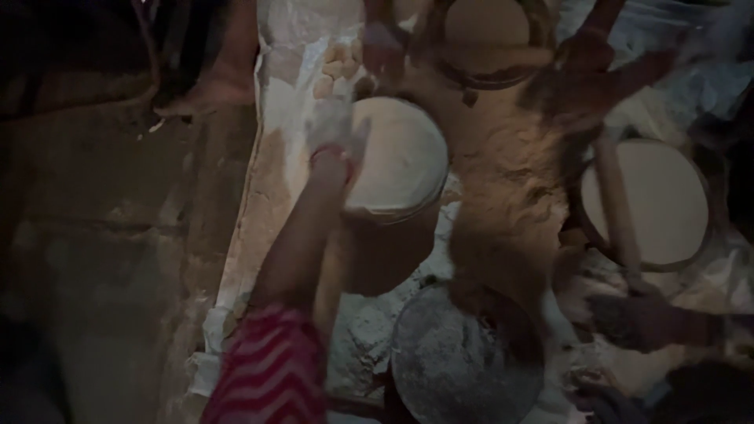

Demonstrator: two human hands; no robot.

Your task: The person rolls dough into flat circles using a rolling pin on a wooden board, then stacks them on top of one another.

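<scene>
My left hand (336, 135), dusted white with flour and wearing a red bangle, lies on the left edge of a pale round dough disc (404, 157). The disc sits on a raised round wooden board (385, 255). Motion blur hides the fingers, so their grip is unclear. My arm reaches up from the bottom in a red striped sleeve (271, 373). My right hand is not visible.
Small dough balls (338, 61) lie beyond the board. Another person's hand (638, 316) at the right grips a rolling pin (616, 200) over a second dough disc (656, 200). More hands (585, 49) work a third disc (487, 23) at the top. A round floured pan (463, 357) sits near me. A bare foot (212, 93) is upper left.
</scene>
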